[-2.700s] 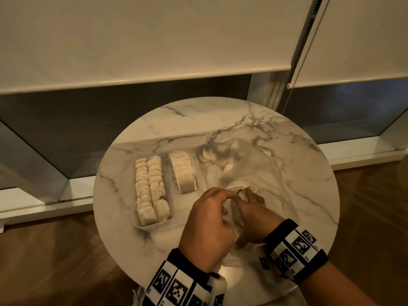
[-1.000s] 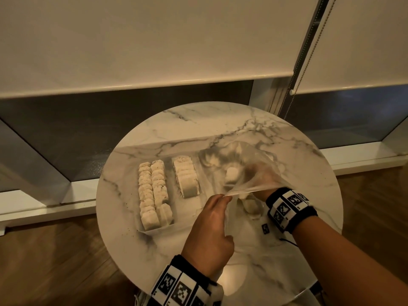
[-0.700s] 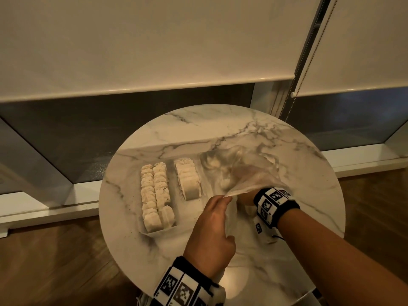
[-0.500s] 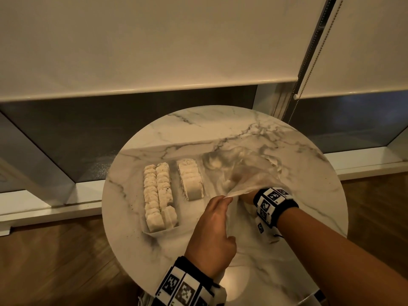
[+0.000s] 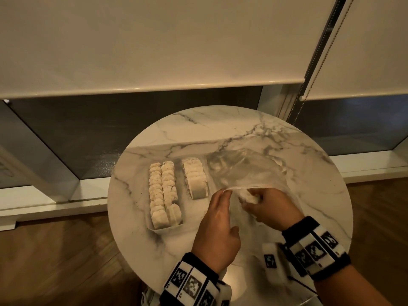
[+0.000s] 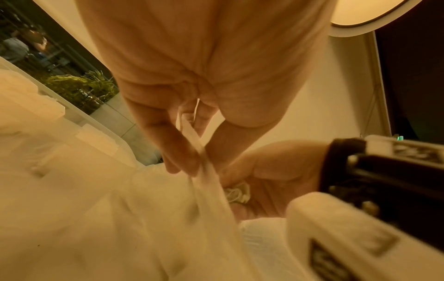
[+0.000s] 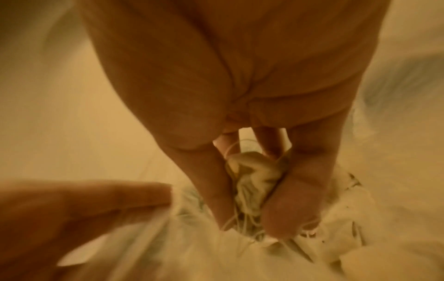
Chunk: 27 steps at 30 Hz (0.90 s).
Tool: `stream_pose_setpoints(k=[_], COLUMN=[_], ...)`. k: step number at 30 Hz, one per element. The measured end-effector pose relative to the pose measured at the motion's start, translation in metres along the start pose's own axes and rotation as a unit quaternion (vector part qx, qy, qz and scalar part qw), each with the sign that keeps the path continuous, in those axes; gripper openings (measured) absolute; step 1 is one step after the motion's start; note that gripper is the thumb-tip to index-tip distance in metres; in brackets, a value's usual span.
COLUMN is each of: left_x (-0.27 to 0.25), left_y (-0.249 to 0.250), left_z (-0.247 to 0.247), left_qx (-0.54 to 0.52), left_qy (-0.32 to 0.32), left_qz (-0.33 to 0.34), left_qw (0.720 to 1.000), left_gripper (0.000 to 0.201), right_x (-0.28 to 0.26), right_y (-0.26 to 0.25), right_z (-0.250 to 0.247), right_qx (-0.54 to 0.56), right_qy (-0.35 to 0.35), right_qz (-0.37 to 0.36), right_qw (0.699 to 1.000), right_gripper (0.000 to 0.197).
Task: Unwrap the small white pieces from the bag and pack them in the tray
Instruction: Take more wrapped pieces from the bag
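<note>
A: What does each hand have?

B: The right hand (image 5: 270,209) has its fingers and thumb clamped on a white piece (image 7: 252,182) at the bag's mouth, loose string trailing below the grip. Just left of that grip, the left hand (image 5: 217,230) pinches the bag (image 5: 249,171) rim (image 6: 192,136) and holds it up.

A: How will the piece handle?

B: I'd guess light, soft and crushable. It is already bunched between the fingers. Better to hold it by its flat sides, lightly, and keep the string from snagging on the film.

A: What's beyond the grip?

B: The rest of the clear, limp bag spreads away on the marble table (image 5: 220,120); it could cling to the piece. Left of both hands sits the tray (image 5: 154,230), with two packed rows (image 5: 163,191) on its left and a shorter row (image 5: 196,176) nearer the bag. Open room shows in front of the short row. Nothing blocks the way there but the left hand.
</note>
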State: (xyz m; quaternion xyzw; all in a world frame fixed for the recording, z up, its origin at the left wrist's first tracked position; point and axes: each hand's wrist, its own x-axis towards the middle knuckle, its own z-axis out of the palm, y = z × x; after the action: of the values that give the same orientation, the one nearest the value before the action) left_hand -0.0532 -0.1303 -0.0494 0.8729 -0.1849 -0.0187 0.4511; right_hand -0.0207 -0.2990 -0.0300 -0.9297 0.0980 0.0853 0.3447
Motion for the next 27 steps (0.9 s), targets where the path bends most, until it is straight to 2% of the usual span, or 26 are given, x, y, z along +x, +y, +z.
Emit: stream_pose_setpoints(k=[1, 5, 7, 9, 13, 17, 21, 22, 24, 27], left_x=[0.001, 0.002, 0.0, -0.001, -0.005, -0.008, -0.007, -0.006, -0.002, 0.004], left_y=[-0.001, -0.004, -0.004, -0.005, -0.006, -0.008, -0.01, -0.01, -0.008, -0.007], left_z=[0.001, 0.004, 0.004, 0.004, 0.006, 0.004, 0.0, -0.002, -0.007, -0.017], left_qx=[0.001, -0.015, -0.038, -0.061, -0.15, -0.165, -0.227, -0.264, -0.358, -0.496], left_qy=[0.007, 0.023, 0.014, 0.007, 0.016, -0.037, 0.052, 0.076, 0.104, 0.11], left_qz=[0.001, -0.01, -0.042, -0.076, -0.103, -0.149, -0.163, -0.167, -0.205, -0.274], left_qw=[1.0, 1.0, 0.998, 0.995, 0.983, 0.974, 0.959, 0.947, 0.905, 0.816], left_gripper=[0.08, 0.059, 0.048, 0.047, 0.036, 0.065, 0.067, 0.063, 0.051, 0.044], right_x=[-0.009, -0.037, -0.048, -0.057, -0.068, -0.071, -0.07, -0.07, -0.068, -0.065], right_y=[-0.001, -0.005, -0.009, -0.014, -0.029, -0.042, -0.052, -0.055, -0.062, -0.076], right_z=[0.0, -0.012, -0.023, -0.037, -0.065, -0.085, -0.096, -0.098, -0.099, -0.097], right_qx=[0.031, 0.093, 0.127, 0.163, 0.221, 0.272, 0.311, 0.318, 0.328, 0.339], right_qy=[-0.007, -0.051, -0.062, -0.071, -0.085, -0.099, -0.121, -0.124, -0.127, -0.134], right_qz=[0.0, -0.005, -0.019, -0.03, -0.066, -0.097, -0.133, -0.139, -0.15, -0.165], right_qw=[1.0, 0.994, 0.99, 0.984, 0.969, 0.952, 0.933, 0.93, 0.924, 0.917], right_gripper=[0.022, 0.013, 0.01, 0.008, 0.01, 0.028, 0.03, 0.03, 0.028, 0.032])
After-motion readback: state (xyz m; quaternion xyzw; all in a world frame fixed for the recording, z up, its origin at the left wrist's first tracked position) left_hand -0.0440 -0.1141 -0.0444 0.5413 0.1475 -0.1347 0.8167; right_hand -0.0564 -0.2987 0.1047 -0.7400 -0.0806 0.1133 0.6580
